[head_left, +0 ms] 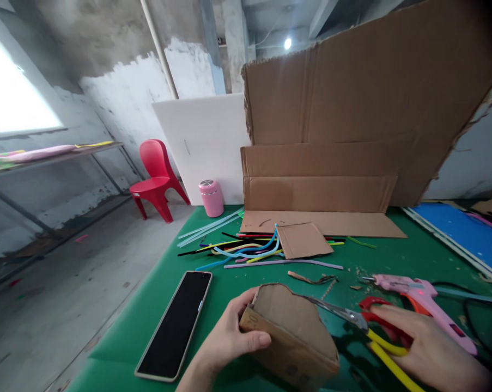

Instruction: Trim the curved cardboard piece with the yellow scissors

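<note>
My left hand (229, 337) grips a brown cardboard piece (295, 332) by its left edge, thumb on the front face. The piece has a wavy upper edge. My right hand (425, 348) holds red and yellow scissors (376, 332), fingers through the handles. The metal blades point left and meet the cardboard's upper right edge. Both hands are low over the green table (237, 277).
A black phone (176, 324) lies left of my hand. A pink glue gun (417, 299) rests by my right hand. Several coloured pipe cleaners (249, 250) and a cardboard square (303, 239) lie further back. Large cardboard sheets (352, 120), a pink cup (212, 197), a red chair (158, 177).
</note>
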Demonstrator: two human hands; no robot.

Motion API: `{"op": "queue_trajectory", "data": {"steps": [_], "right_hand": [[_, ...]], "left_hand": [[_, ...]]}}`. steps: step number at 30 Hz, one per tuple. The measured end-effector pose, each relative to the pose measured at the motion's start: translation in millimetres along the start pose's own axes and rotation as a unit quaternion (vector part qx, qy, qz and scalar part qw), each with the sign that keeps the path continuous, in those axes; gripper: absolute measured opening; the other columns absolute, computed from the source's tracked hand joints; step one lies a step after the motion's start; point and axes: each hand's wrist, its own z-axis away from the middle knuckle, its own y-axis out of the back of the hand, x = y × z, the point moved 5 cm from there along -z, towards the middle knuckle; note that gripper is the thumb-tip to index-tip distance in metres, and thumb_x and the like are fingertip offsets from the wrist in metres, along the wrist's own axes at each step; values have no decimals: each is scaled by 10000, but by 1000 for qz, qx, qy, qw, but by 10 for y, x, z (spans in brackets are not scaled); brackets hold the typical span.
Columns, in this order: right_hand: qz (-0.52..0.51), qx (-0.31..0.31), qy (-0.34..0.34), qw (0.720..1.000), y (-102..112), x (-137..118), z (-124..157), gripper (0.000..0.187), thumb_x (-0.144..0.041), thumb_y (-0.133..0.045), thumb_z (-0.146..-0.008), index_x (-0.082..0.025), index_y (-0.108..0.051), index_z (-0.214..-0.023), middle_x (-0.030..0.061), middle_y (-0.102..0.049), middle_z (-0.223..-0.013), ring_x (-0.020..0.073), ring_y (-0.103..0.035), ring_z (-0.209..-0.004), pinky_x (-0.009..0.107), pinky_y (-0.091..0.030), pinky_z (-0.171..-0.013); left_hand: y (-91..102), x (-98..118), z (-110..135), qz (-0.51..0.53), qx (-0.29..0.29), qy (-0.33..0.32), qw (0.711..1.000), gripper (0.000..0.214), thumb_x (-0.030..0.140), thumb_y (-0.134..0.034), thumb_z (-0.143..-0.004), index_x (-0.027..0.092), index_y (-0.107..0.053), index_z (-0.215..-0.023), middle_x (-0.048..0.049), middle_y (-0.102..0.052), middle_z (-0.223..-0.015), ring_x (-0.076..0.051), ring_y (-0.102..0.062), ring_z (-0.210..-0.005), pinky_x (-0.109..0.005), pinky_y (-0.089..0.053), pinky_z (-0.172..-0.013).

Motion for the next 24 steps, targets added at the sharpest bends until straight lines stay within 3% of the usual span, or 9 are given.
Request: {"op": "queue_trajectory", "data": {"steps": [6, 10, 14, 17, 20, 24], "right_hand": [[-15, 46, -24, 999, 19, 9, -28, 331, -424, -718, -682, -277, -739, -978, 11, -725, -1006, 245, -696, -889, 258, -583, -757], [-29, 24, -24, 999, -10, -19, -48, 328, -470, -696, -713, -284, -736, -980, 3, -726, -1002, 233, -698, -879, 240, -583, -747], [-38, 42, -32, 998, -3, -33, -45, 317, -461, -698, -714, -285, -735, -976, 8, -724, -1013, 245, -694, -889, 257, -583, -753], [-35, 34, -32, 998, -11, -52, -41, 322, -468, -701, -708, -289, -737, -974, 6, -726, -1001, 240, -697, -879, 249, -582, -748], [-20, 24, -24, 999, -14, -84, -37, 334, -484, -687, -716, -287, -737, -981, 10, -726, -1001, 228, -697, -879, 226, -577, -749], [9, 43, -19, 999, -1, -108, -23, 369, -508, -670, -709, -274, -742, -985, 11, -724, -1004, 236, -698, -879, 261, -584, -768]], "left_hand": [[183, -126, -93, -51, 196, -51, 978, 693, 514, -791, -620, 157, -590, -1177, -140, -651, -1186, -295, -623, -1056, -368, -493, -895], [184, -181, -88, -109, 253, -71, 959, 562, 499, -732, -699, 172, -606, -1139, -135, -629, -1181, -303, -564, -1138, -367, -477, -887], [106, -179, 20, -198, 322, -128, 917, 469, 457, -691, -746, 193, -632, -1128, -128, -602, -1214, -312, -531, -1186, -398, -443, -969], [33, -266, 45, -210, 290, -126, 925, 618, 427, -687, -766, 209, -498, -1312, -134, -495, -1401, -326, -403, -1335, -436, -328, -1100], [-5, -353, 21, -188, 241, -112, 946, 877, 500, -710, -723, 158, -322, -1432, -174, -340, -1512, -346, -286, -1402, -451, -261, -1136], [-21, -383, -15, -143, 259, -101, 950, 996, 634, -669, -687, 131, -276, -1451, -177, -259, -1541, -354, -192, -1433, -448, -189, -1156]]}}
